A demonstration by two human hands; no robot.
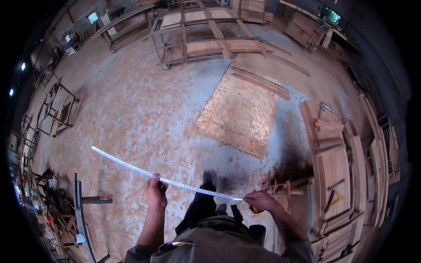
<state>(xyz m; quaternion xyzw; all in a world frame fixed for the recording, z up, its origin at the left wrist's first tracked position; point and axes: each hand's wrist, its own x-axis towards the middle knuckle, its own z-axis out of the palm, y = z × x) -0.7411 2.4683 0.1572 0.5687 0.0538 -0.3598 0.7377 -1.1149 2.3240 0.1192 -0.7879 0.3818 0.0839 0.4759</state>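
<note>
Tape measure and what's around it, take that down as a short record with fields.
Tool: tape measure, blade drawn out
Left hand: pinching the blade partway along
Right hand: holding the yellow case
Floor ahead: flat board, wood strips across its far side
Right side: stacked wood
Background: wheeled rack bearing wooden panels

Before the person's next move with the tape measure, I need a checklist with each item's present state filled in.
1. Left hand steadying the tape blade: ok, it grips partway along.
2. Right hand on the yellow tape case: ok, at the blade's right end.
3. Blade drawn out without a sharp kink: ok, none visible.
4. Blade laid along the wooden boards: not ok, they lie apart, off to the right.
5. Blade lock set: cannot tell, the hand hides much of the case.
</note>
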